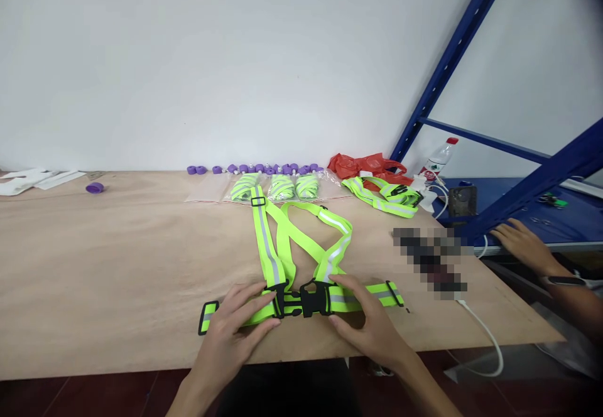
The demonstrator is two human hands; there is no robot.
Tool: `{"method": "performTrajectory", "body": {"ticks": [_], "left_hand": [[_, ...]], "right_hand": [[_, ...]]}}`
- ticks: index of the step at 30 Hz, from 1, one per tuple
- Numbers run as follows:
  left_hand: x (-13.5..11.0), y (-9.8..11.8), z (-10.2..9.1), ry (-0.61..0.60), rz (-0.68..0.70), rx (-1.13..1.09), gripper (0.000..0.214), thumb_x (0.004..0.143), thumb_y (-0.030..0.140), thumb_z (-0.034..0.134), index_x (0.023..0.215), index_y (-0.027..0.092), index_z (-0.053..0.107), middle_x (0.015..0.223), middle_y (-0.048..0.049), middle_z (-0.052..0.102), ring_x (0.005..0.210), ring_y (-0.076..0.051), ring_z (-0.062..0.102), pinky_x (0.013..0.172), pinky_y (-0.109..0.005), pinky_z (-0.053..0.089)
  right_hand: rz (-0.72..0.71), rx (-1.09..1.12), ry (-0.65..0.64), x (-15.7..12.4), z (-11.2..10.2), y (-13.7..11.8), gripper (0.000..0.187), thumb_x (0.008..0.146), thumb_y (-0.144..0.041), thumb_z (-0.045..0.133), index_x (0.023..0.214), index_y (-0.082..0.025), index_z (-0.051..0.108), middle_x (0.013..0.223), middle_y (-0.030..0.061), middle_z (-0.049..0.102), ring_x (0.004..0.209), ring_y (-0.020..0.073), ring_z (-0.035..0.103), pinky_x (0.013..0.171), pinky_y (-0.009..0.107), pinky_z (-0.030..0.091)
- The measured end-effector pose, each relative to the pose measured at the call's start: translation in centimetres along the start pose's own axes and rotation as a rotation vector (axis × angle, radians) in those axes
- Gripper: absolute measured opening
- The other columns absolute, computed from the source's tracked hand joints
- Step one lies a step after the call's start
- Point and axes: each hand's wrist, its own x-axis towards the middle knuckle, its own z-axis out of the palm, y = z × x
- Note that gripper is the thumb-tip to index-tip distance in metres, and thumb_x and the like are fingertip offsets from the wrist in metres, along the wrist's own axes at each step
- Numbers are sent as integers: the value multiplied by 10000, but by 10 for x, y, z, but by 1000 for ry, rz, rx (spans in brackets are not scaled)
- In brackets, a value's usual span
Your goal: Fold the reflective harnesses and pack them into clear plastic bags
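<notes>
A neon yellow reflective harness (294, 241) with grey stripes lies spread on the plywood table (117, 266). Its waist band runs left to right near the front edge, joined by a black plastic buckle (301, 301). My left hand (235, 329) pinches the band just left of the buckle, thumb and fingers closed on the strap. On the right side of the buckle, my right hand (365, 323) grips the band in the same way.
Three bagged folded harnesses (277, 188) and a row of purple caps (254, 169) lie at the back. Another loose harness (384, 196), a red bag (365, 167) and a bottle (438, 159) are at the right. Another person's hand (522, 244) rests by the blue rack (518, 206).
</notes>
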Motion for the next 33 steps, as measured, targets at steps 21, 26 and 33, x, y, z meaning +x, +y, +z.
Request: {"method": "performTrajectory", "body": {"ticks": [21, 26, 33], "left_hand": [[8, 9, 14, -99, -56, 5, 434, 927, 360, 669, 1333, 283, 539, 1194, -86, 706, 1104, -261, 666, 886, -373, 581], [9, 3, 11, -101, -64, 156, 501, 912, 429, 661, 1374, 302, 517, 1267, -90, 682, 1196, -296, 639, 941, -419, 573], [-14, -26, -52, -112, -146, 199, 681, 846, 566, 675, 1454, 342, 465, 1431, -57, 590, 1272, -327, 596, 1012, -456, 549]], "right_hand": [[9, -96, -28, 0, 12, 2, 528, 857, -336, 704, 1360, -273, 555, 1321, 103, 660, 1258, 298, 602, 1097, 491, 475], [-18, -217, -62, 4, 1, 1, 616, 833, -398, 737, 1404, -272, 543, 1347, 101, 660, 1297, 322, 577, 1148, 550, 407], [172, -345, -11, -16, -84, 31, 535, 838, -453, 712, 1339, -291, 618, 1377, 96, 640, 1291, 333, 583, 1113, 547, 448]]}}
